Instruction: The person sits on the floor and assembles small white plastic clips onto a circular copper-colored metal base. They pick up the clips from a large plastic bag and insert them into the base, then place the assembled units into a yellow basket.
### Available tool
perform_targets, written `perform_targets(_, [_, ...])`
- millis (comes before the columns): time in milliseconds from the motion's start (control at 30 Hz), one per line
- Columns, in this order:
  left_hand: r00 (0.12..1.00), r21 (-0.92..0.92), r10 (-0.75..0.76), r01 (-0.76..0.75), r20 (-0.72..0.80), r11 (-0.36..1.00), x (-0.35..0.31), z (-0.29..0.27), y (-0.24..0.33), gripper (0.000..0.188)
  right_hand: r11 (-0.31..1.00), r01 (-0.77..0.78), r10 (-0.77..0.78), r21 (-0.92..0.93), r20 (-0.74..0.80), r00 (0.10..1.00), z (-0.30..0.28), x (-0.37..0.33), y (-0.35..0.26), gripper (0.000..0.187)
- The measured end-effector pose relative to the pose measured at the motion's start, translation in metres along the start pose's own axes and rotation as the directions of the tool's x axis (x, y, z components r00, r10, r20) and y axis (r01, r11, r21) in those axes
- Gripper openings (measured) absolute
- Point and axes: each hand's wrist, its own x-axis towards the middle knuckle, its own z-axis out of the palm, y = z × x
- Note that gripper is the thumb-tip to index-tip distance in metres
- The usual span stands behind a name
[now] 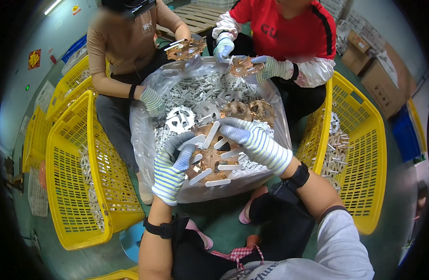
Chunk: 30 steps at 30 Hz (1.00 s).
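Note:
A copper-coloured openwork disc [208, 160] with several white round-ended strips around it is tilted up between my hands, over a large plastic-lined container [144, 135]. At its left side, the gloved fingers of my left hand [171, 165] are closed; a white strip [192, 142] comes out between fingertips and thumb. My right hand [261, 143] is closed at the upper right, its fingertips at the top of another white strip [211, 134]. Whether these strips are joined to the disc is hard to tell. Both my gloves are striped. Behind lies a silvery openwork disc [180, 119].
Small silvery pieces [191, 91] heap inside the container, with more copper-coloured discs [262, 111]. Yellow perforated baskets [77, 186] [359, 163] stand on both sides. Across from me, two people hold copper-coloured discs [185, 49] [245, 66]. Cardboard boxes [377, 84] stand at the right.

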Motion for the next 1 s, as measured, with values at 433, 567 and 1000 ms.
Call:
perform_targets(433, [0.988, 0.024, 0.092, -0.089, -0.121, 0.996, 0.001, 0.010, -0.010, 0.027, 0.997, -0.053, 0.051, 0.062, 0.030, 0.998, 0.013, -0.003, -0.003, 0.045])
perform_targets(567, [0.974, 0.041, 0.167, -0.163, -0.152, 0.986, 0.003, 0.011, -0.015, 0.030, 0.996, -0.045, 0.042, 0.082, 0.036, 0.998, 0.013, -0.004, -0.001, 0.045])
perform_targets(1000, [0.998, 0.040, 0.054, -0.052, -0.034, 0.998, 0.004, 0.000, -0.011, 0.032, 0.994, -0.112, 0.111, 0.009, 0.063, 0.992, 0.008, 0.000, -0.005, 0.044])
